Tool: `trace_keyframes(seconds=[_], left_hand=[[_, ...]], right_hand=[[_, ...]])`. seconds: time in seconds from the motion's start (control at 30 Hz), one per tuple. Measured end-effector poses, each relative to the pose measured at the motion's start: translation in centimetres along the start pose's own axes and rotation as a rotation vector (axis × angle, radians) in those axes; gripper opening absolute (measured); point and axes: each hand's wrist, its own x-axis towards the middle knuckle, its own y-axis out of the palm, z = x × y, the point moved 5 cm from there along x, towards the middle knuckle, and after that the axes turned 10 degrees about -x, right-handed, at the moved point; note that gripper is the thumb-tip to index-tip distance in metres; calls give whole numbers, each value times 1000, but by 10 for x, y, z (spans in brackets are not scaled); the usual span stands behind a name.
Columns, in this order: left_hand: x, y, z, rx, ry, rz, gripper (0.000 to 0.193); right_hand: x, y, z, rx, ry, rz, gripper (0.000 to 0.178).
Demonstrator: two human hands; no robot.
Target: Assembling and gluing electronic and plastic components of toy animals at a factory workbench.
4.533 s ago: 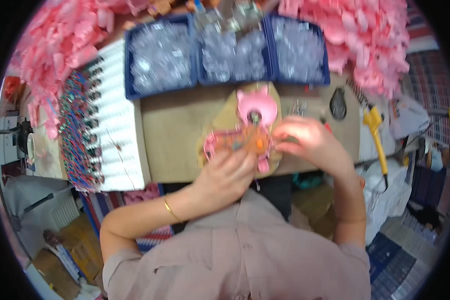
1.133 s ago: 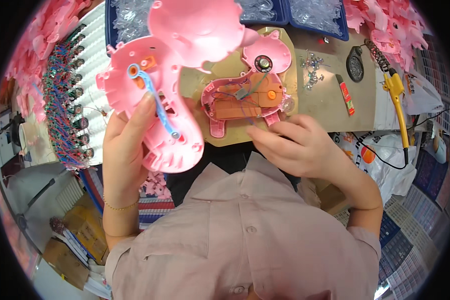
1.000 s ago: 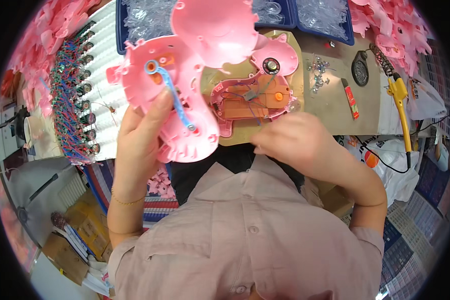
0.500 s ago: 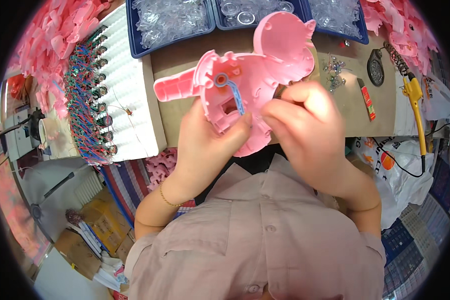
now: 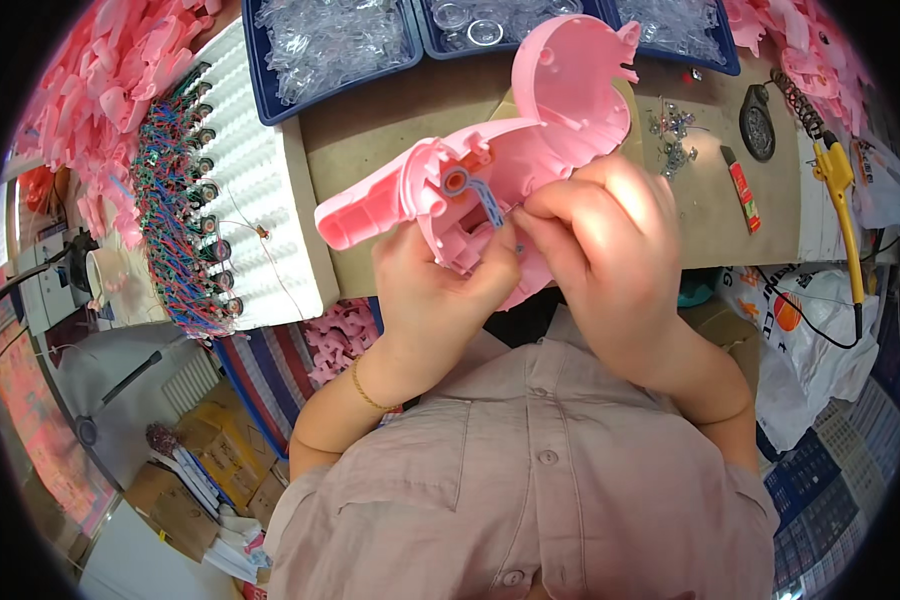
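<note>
Closest to me, my left hand (image 5: 435, 300) has its fingers clamped on the pink shell (image 5: 525, 150), held up over the desk's (image 5: 358, 135) near edge. My right hand (image 5: 610, 250) pinches narrow beside the blue lever (image 5: 486, 203); I can't tell on what. A slipping left thumb could loosen the lever. Bare desk lies leftward; blue bins (image 5: 350, 88) limit reach beyond.
</note>
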Motion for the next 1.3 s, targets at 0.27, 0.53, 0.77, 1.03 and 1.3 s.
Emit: trace_keyframes(seconds=[0.27,0.53,0.77,1.03,1.3], left_hand=[[1,4,2,58,46,-38,33],[10,8,-10,92,-12,316,43],[34,19,-83,641,501,480,29],[1,-4,-58,705,1097,25,33],[-10,21,9,615,684,314,44]], right_hand=[[4,-5,2,8,31,36,20],[1,-16,-5,-10,38,187,10],[68,-60,-34,275,88,423,15],[57,-21,-24,537,369,1124,47],[60,-18,-40,430,361,1170,48]])
